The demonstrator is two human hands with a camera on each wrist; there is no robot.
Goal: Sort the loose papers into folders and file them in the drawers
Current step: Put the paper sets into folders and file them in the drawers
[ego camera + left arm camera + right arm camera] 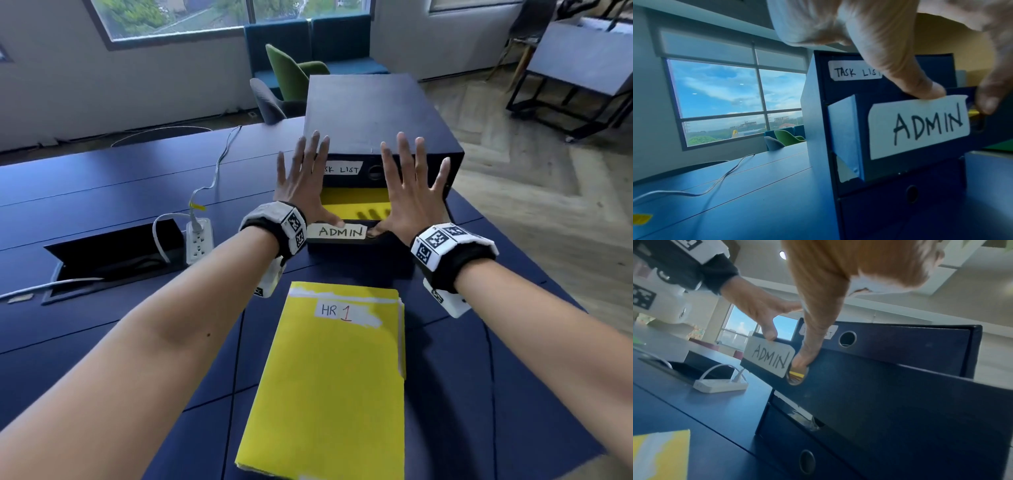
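A dark blue drawer unit [370, 109] stands on the blue table [102, 192]. Its middle drawer, labelled ADMIN [339, 232] [918, 126] [769, 359], is pulled partly out and holds a yellow folder [356, 204]. My left hand [305, 185] and right hand [411, 192] hover over it with fingers spread straight. The left thumb [929, 91] touches the drawer front's top edge; the right thumb [801, 361] presses by its finger hole. The top drawer reads TASK LIST [342, 169] [855, 71]. A yellow folder marked HR 1 [332, 383] [659, 454] lies flat in front of the unit.
A white power strip [198, 240] [719, 384] and its cable lie left of the unit, beside an open cable hatch [113, 253]. The bottom drawer [807, 462] is closed. Chairs [291, 75] stand behind the table, and the table edge runs along the right.
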